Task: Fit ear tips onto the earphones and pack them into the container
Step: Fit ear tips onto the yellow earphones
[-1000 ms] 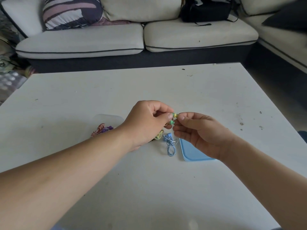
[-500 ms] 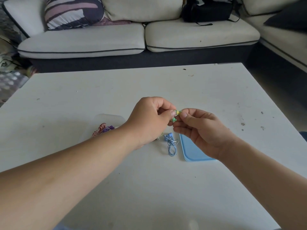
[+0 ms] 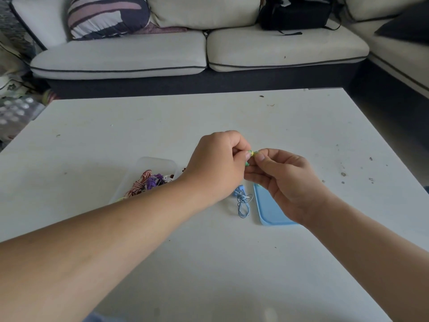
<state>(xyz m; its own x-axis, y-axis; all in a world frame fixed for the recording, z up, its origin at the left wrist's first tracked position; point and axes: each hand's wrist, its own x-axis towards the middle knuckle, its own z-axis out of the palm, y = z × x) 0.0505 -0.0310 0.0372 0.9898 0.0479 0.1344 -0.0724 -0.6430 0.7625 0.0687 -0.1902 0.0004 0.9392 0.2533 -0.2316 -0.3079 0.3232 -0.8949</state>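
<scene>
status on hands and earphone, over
Left hand and right hand pinch green earphone. Blue earphones loose by lid. Container open, nothing blocking.

This is a home living room. A light corner sofa (image 3: 162,56) with dark piping stands behind a low white surface (image 3: 209,117), with a striped cushion (image 3: 106,15) and a black bag (image 3: 294,15) on it.

Two hands (image 3: 216,168) (image 3: 287,182), one container (image 3: 157,160), one blue lid (image 3: 271,212), one blue earphone bundle (image 3: 242,203)
</scene>
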